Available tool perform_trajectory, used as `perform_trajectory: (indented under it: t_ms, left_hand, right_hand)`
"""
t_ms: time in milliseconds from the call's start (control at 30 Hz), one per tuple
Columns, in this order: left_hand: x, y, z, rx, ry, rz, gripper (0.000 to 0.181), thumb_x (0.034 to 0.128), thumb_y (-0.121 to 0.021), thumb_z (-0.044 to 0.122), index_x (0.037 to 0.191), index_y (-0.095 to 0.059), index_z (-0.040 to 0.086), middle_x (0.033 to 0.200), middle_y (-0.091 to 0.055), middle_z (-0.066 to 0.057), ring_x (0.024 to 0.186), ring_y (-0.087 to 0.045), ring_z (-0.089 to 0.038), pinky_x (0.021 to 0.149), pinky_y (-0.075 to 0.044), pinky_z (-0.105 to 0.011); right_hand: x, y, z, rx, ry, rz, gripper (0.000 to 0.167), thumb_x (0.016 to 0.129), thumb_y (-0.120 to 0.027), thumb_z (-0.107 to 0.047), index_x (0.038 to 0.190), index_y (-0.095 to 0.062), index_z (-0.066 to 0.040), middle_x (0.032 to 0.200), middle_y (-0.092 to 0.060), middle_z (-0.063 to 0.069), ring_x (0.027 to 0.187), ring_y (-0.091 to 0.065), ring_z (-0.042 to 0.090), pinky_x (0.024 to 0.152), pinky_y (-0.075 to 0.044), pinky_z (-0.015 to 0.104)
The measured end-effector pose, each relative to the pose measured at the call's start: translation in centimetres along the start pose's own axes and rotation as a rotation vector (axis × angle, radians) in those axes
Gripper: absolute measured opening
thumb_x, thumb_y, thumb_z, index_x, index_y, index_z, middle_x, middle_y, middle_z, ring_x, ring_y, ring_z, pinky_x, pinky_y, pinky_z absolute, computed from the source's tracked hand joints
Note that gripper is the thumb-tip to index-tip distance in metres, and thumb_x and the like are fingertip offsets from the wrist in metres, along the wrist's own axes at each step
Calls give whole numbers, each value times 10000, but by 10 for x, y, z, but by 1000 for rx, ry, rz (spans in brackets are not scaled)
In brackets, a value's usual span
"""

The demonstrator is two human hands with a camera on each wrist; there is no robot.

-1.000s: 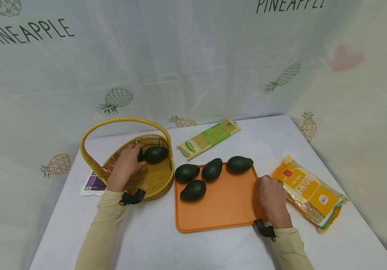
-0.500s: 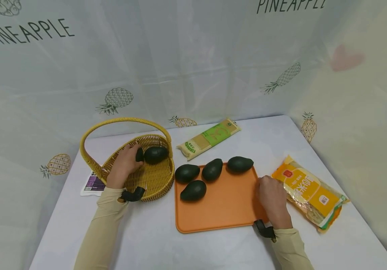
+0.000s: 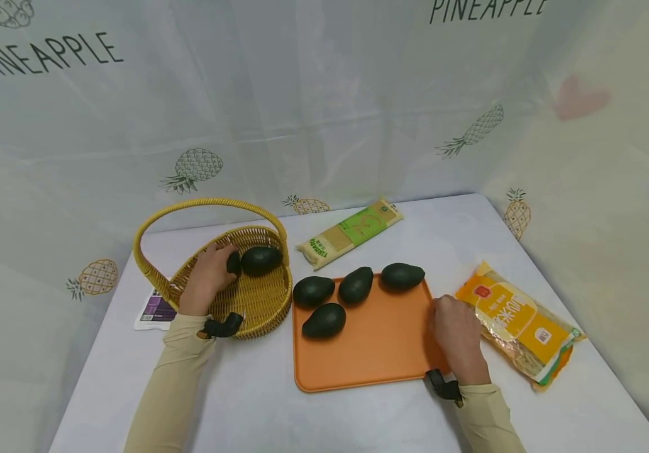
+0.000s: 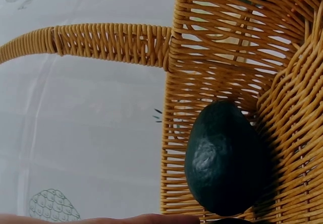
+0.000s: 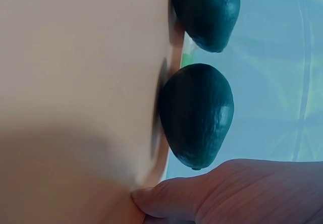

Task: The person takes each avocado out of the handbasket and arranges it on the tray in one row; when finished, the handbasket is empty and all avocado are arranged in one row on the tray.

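My left hand reaches into a yellow wicker basket and holds a dark green avocado, mostly hidden by the fingers. Right beside it in the basket lies another avocado, which the left wrist view shows as a whole avocado against the woven wall. With the thumb over its rim, my right hand grips the right side of an orange tray. Several avocados sit toward the tray's left and far sides, one of them an avocado lying over the far rim.
A green and tan noodle packet lies behind the tray. To the right is a yellow food bag. A white and purple packet is partly under the basket, whose tall handle arches over the left arm.
The avocado in my left hand has settled slightly lower in the basket, the hand shifting a little with it. My right hand stays on the tray's edge.
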State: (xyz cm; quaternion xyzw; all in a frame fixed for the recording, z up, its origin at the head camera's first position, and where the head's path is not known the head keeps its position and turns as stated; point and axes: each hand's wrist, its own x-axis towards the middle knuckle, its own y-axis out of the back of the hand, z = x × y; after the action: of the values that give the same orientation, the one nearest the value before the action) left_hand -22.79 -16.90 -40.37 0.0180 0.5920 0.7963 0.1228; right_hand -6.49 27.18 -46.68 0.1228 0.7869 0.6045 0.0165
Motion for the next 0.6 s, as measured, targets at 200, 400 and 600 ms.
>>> perform_trajectory:
  t_ms: [200,400,600]
  left_hand:
    - [1,-3,-1,-33,9,4,648,914,-798,-3,1504,-531,-35,1486,-422,-422,1264,-551,-628,1027,-512,-712]
    - [2,-4,-2,-65,40,-10,675,907,-798,-13,1519,-514,-28,1504,-379,-425,1271,-528,-655,978,-549,-703]
    - [3,-4,-2,-70,51,-30,673,915,-791,2,1524,-508,-37,1541,-344,-435,1336,-451,-690,998,-527,-732]
  right_hand:
    - [0,0,0,5,-2,10,106,929,-667,62,944,-765,100,719,-650,237,556,-551,346,526,-570,519]
    - [-1,-1,-1,9,9,26,106,924,-671,75,948,-772,98,728,-656,246,552,-545,346,535,-579,518]
    - [-1,0,-1,9,10,26,105,922,-669,75,928,-773,86,727,-659,245,549,-558,354,522,-570,522]
